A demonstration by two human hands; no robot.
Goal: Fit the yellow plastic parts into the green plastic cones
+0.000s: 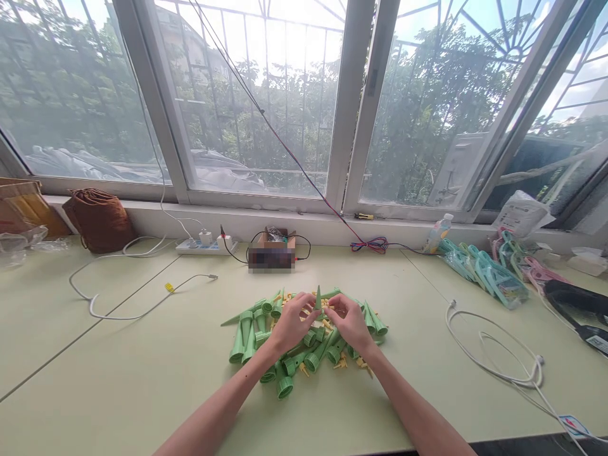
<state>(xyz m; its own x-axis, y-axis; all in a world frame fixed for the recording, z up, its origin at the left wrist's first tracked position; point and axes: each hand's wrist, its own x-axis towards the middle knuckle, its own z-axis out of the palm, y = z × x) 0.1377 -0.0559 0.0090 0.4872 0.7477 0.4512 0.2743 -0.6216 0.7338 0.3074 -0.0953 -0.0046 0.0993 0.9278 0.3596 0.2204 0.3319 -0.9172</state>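
Note:
A pile of green cone-shaped plastic spikes [266, 335] mixed with small yellow plastic parts [354, 362] lies on the pale green table [142, 367] in front of me. Both my hands are over the pile's middle. My left hand [292, 323] has its fingers curled and pinches one green spike [318, 299] that stands upright with its tip up. My right hand [350, 322] meets it from the right, fingers pinched at the spike's base on a small part I cannot make out.
A white power strip [205, 246] and a small box with wires [275, 248] sit by the window sill. White cables [498, 354] lie left and right. A brown pouch [99, 218] stands far left; coloured hangers [494, 272] and a bottle [437, 233] at right.

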